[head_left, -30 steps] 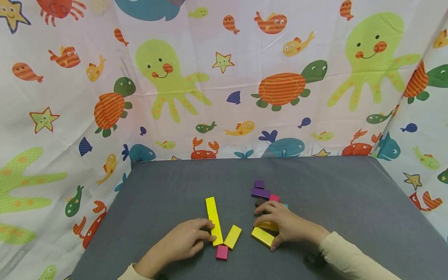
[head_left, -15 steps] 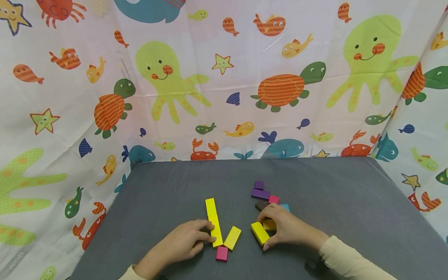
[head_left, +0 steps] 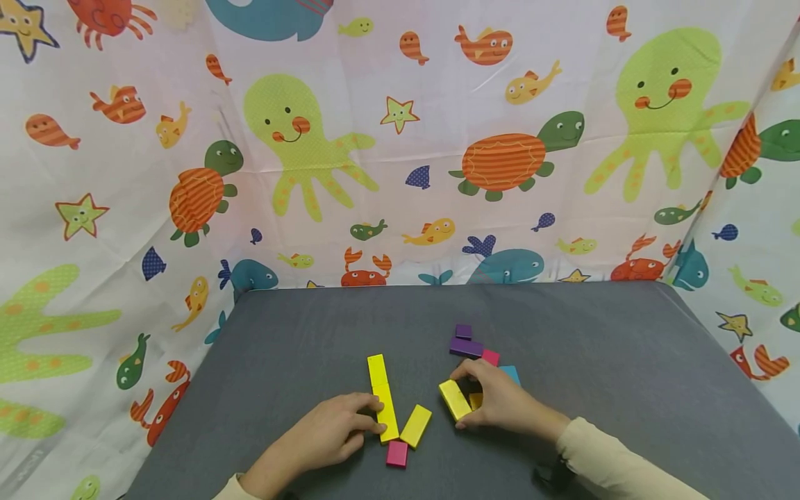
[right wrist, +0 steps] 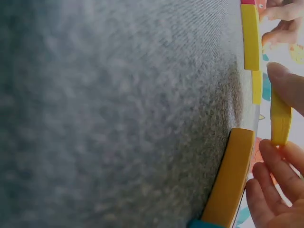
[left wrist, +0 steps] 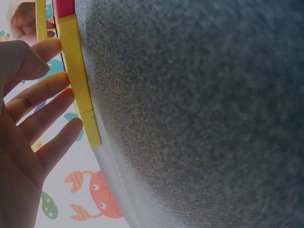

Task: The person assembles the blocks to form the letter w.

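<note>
Yellow block [head_left: 455,401] shifted leftward, pinched by right grip [head_left: 503,399]

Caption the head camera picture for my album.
Right hand pinches a yellow block while left hand touches another yellow block.

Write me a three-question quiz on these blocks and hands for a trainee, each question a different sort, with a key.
1. True or false: the left hand grips a purple block.
2. Which does the right hand pinch? a) a blue block; b) a yellow block; c) a purple block.
3. Fill the blank: the small block at the near end of the row of two yellow blocks is ____.

Key:
1. False; it touches the row of yellow blocks.
2. b, the yellow block between thumb and fingers.
3. Pink.
</note>
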A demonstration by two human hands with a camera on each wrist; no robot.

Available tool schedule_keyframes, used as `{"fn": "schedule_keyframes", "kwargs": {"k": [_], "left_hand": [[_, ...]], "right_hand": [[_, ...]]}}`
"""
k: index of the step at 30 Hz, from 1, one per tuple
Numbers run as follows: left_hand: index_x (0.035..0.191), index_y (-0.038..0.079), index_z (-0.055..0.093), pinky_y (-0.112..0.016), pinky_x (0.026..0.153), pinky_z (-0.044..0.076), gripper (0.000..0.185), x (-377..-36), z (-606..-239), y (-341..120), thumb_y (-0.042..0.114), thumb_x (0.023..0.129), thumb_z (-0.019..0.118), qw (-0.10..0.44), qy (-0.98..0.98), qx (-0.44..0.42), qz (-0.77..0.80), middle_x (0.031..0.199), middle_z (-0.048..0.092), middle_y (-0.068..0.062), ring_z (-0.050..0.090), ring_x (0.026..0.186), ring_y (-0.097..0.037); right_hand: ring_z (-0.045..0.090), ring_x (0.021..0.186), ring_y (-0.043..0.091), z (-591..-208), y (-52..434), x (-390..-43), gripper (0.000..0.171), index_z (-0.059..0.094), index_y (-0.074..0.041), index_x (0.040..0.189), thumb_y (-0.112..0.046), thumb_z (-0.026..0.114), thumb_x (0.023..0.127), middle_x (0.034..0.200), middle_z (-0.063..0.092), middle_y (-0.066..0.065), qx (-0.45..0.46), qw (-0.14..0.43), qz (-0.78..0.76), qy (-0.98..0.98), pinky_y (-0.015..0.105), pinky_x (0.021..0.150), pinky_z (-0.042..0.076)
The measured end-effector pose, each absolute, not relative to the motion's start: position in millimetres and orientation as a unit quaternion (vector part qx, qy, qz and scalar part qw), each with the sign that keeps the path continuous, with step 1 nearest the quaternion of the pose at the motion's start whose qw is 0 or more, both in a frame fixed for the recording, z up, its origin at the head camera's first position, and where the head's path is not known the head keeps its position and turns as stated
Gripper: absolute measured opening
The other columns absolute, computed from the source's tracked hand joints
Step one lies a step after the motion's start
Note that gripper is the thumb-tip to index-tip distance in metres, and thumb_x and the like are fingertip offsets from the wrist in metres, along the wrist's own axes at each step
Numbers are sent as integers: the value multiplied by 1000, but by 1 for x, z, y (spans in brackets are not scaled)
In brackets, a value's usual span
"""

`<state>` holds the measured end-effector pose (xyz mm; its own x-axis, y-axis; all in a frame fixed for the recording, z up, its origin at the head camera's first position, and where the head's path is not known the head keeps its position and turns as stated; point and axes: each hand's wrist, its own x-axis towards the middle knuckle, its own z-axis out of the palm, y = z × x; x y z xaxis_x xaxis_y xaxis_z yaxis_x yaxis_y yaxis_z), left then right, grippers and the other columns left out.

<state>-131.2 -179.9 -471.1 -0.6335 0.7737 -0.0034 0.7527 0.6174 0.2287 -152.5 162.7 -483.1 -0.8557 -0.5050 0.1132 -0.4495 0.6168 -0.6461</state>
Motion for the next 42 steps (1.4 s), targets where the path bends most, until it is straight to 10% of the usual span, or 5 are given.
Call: {"fn": "schedule_keyframes", "kwargs": {"k": [26,42], "left_hand": [[119,34,71,-37,99,55,34,-131,-473,-181,16,92,62,45,895,432,101,131,62,7,60,118,-12],[120,33,71,-37,100,55,33,-132,-471,-181,17,93,63,52,897,428,101,132,61,7,60,119,-12]], "right_hand": [[50,102,13,-490,139,-158,69,67,-15,120,-47,90,63,115,69,-3,-243,-7,-216,946,39,89,48],[49,120,18,-485,166,-175,63,62,-19,133,-33,84,76,131,63,-6,-319,70,-285,901,42,101,46]]}}
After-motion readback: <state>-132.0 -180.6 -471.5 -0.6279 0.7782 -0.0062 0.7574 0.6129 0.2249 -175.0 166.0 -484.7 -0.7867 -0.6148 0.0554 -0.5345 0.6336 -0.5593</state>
